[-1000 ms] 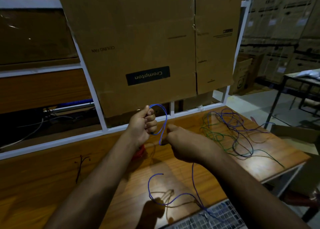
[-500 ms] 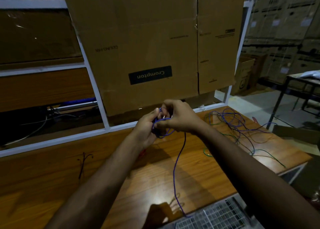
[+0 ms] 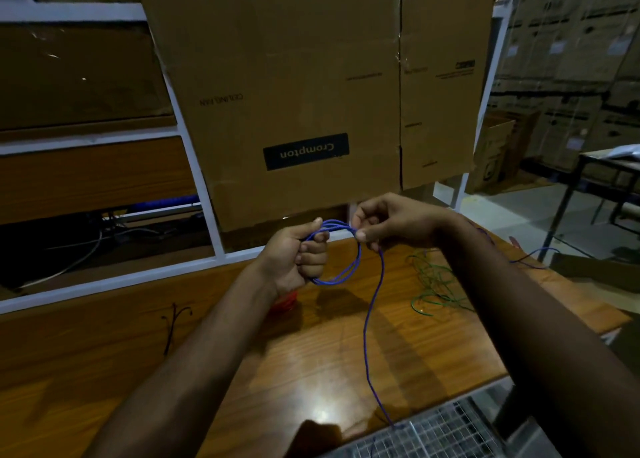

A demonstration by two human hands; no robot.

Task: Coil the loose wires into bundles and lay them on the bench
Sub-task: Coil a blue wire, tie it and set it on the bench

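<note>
My left hand [image 3: 301, 256] is closed around several loops of a blue wire [image 3: 349, 270], held above the wooden bench [image 3: 311, 360]. My right hand [image 3: 388, 220] pinches the same wire at the top of the loops, just right of the left hand. From there the wire's loose tail [image 3: 367, 336] hangs down to the bench's near edge. A red wire bundle [image 3: 285, 303] lies on the bench, mostly hidden under my left wrist. Loose green wires [image 3: 433, 287] lie tangled on the bench to the right, partly behind my right forearm.
A large cardboard box [image 3: 304, 93] hangs on a white frame [image 3: 194, 166] right behind the bench. A metal mesh grille [image 3: 433, 437] sits at the near edge. A small dark wire piece [image 3: 173, 322] lies at left. Stacked cartons [image 3: 568, 76] and another table [image 3: 609, 170] stand at right.
The blue coil has gained loops: one second ago it was a single loop. My right hand went up to the left hand, then moved slightly right. The tail on the bench has shortened.
</note>
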